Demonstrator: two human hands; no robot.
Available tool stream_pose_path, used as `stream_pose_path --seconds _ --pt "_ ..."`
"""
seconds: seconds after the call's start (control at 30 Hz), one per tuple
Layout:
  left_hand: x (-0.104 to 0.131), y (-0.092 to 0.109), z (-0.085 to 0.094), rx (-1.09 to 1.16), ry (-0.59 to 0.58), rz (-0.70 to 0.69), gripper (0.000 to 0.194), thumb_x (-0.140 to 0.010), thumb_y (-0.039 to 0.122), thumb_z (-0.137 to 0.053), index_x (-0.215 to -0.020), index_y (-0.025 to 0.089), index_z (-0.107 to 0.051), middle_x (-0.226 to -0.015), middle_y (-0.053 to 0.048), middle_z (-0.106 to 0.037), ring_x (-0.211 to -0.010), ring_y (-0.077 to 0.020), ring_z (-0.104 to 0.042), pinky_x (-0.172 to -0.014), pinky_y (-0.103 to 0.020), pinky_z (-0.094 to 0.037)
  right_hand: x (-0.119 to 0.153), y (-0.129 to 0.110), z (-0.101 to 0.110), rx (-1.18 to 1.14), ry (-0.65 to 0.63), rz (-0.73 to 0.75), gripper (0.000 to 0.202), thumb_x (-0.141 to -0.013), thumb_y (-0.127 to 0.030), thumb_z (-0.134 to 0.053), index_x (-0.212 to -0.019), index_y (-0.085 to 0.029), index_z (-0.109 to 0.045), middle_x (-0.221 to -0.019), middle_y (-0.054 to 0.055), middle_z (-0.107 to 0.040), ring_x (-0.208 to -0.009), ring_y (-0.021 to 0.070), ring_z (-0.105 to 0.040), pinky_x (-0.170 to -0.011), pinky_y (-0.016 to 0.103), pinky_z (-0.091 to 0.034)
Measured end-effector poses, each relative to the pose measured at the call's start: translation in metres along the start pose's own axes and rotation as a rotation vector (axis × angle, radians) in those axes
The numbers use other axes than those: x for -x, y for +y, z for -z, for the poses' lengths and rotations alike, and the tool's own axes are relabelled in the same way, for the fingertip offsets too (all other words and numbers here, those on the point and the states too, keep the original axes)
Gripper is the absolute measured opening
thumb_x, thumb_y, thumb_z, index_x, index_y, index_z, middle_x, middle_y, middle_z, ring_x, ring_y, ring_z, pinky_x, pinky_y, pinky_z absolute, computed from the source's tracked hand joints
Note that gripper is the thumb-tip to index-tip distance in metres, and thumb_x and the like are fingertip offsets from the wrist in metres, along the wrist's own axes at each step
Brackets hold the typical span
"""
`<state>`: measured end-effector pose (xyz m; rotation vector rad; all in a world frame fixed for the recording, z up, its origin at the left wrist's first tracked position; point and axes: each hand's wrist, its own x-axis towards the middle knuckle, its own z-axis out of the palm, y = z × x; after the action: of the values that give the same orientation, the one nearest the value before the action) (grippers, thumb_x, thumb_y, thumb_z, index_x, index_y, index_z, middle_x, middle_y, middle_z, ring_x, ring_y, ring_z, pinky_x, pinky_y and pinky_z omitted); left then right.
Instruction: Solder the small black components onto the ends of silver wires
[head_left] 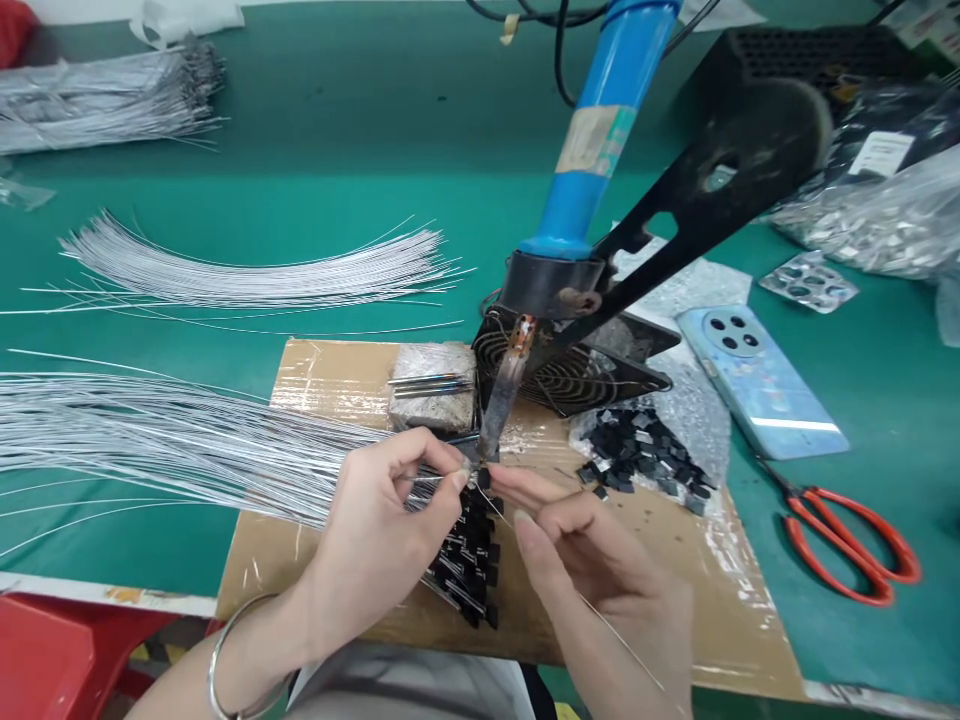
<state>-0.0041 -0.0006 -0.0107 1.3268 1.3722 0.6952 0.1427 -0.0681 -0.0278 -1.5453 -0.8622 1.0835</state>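
Note:
A soldering iron (589,170) with a blue handle hangs in a black stand, its tip pointing down between my hands. My left hand (397,530) is closed, thumb and forefinger pinching what looks like a thin grey wire beside the tip; its end is mostly hidden. My right hand (600,560) pinches a fine strand of solder wire (619,637), which runs from near the tip, through the fingers, to the lower right. Under my hands lies a row of small black pieces (472,560) on wire ends. The long wire bundle (187,440) passes beneath my left hand.
Cardboard (720,600) covers the work spot. Behind are a pale block (433,410) and a black fan (555,370). Loose black pieces (649,450), a blue phone (765,380) and red-handled scissors (851,545) lie right. Another wire bundle (262,280) lies at back left.

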Motion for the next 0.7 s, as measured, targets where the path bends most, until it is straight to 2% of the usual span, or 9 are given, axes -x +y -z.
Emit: stream_pose_path --seconds 0.13,0.3,0.57,0.7 --pt "-0.003 0.004 0.000 -0.015 0.000 0.019 0.013 -0.086 0.024 -0.062 -0.076 0.016 -0.068 -0.086 -0.008 -0.077 -0.081 -0.0218 -0.070 -0.067 -0.031 -0.050 -0.003 -0.001 -0.002 -0.050 0.001 -0.033 0.025 -0.094 -0.028 -0.071 -0.071 -0.023 -0.061 -0.120 0.006 -0.081 -0.110 0.0215 -0.077 -0.094 0.029 -0.061" --pt "-0.007 0.007 0.001 -0.043 0.013 0.009 0.014 -0.085 0.023 -0.062 -0.074 0.016 -0.068 -0.086 -0.007 -0.077 -0.068 -0.0169 -0.063 -0.055 -0.028 -0.039 -0.008 -0.002 -0.003 -0.106 0.000 -0.041 0.027 -0.094 -0.031 -0.073 -0.072 -0.023 -0.060 -0.121 0.009 -0.080 -0.115 0.0248 -0.076 -0.100 0.036 -0.061" --pt "-0.008 0.013 0.000 0.010 0.025 0.008 0.013 -0.084 0.021 -0.062 -0.073 0.016 -0.067 -0.084 -0.006 -0.077 -0.075 -0.0194 -0.068 -0.061 -0.029 -0.044 -0.010 -0.007 -0.003 -0.129 0.022 -0.042 0.026 -0.094 -0.030 -0.073 -0.072 -0.024 -0.061 -0.117 0.004 -0.082 -0.113 0.0196 -0.076 -0.098 0.028 -0.061" --pt "-0.008 0.013 0.000 0.010 0.021 0.014 0.013 -0.085 0.021 -0.062 -0.073 0.016 -0.068 -0.087 -0.007 -0.077 -0.077 -0.0201 -0.069 -0.062 -0.029 -0.045 -0.010 -0.007 -0.003 -0.125 0.023 -0.032 0.026 -0.094 -0.029 -0.073 -0.072 -0.023 -0.060 -0.118 0.007 -0.081 -0.113 0.0241 -0.077 -0.099 0.036 -0.062"
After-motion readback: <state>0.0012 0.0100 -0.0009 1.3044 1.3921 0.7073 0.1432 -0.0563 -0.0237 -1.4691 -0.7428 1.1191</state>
